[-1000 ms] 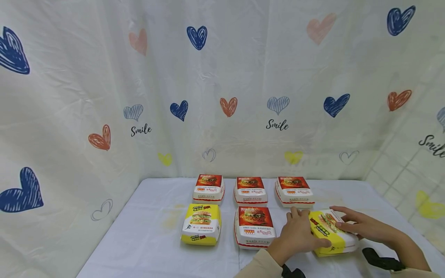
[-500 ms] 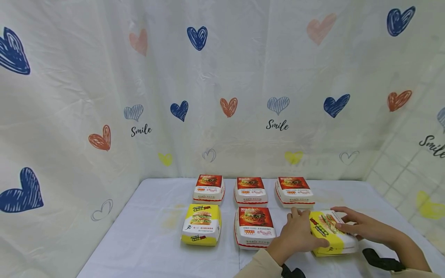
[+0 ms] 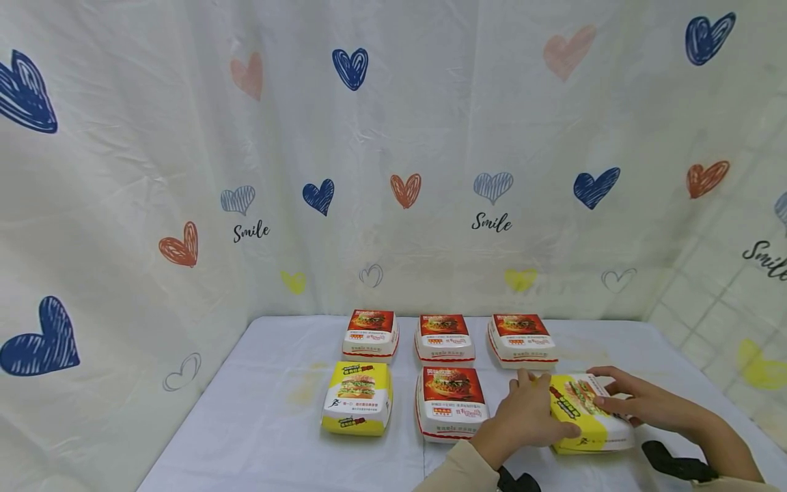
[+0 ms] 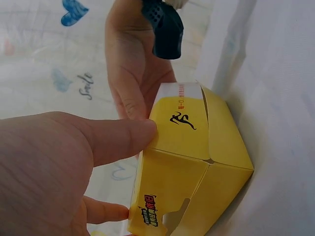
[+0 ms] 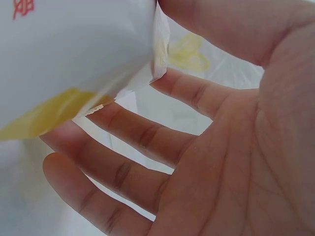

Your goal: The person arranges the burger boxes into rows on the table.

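Between both hands sits a yellow-and-white burger box (image 3: 587, 410), turned at an angle at the right front of the table. My left hand (image 3: 525, 413) grips its left side, thumb across the front and fingers at the far edge. In the left wrist view that thumb presses the yellow face of the box (image 4: 184, 135). My right hand (image 3: 645, 403) holds the right end, with thumb and fingers on either side of the corner. The right wrist view shows several fingers (image 5: 147, 135) of this hand along the box's underside edge.
Several other burger boxes stand in two rows on the white-covered table (image 3: 258, 410). Close beside my left hand is a red-and-white box (image 3: 451, 403). Another yellow box (image 3: 356, 396) stands further left. A heart-print curtain (image 3: 393, 137) closes off the back.
My left thumb has slid slightly left along the front of the held burger box. Otherwise the hands and boxes stay in place.
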Demonstrator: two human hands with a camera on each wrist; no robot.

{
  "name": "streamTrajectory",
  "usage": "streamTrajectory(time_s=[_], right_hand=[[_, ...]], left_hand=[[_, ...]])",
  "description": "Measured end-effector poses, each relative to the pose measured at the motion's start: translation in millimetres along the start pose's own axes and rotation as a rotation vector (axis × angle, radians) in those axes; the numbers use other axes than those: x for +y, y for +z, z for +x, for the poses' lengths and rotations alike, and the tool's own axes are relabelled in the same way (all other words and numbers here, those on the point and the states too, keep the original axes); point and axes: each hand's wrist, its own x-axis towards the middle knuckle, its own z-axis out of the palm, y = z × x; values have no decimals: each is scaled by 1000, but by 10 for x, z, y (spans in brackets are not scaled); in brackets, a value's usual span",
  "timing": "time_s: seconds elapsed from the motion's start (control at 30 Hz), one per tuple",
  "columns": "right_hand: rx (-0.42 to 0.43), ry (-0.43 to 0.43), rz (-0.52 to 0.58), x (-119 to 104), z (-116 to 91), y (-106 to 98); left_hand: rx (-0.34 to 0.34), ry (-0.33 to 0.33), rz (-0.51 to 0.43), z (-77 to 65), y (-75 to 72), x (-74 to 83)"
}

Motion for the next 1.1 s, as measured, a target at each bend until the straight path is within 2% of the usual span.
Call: streamTrajectory(time_s=[0.63, 1.1], right_hand=[[-1, -4, 16, -11, -17, 9], [5, 5, 35, -21, -1, 27]], left_hand=[[-10, 16, 60, -13, -31, 5], [-49, 35, 68, 13, -77, -33]])
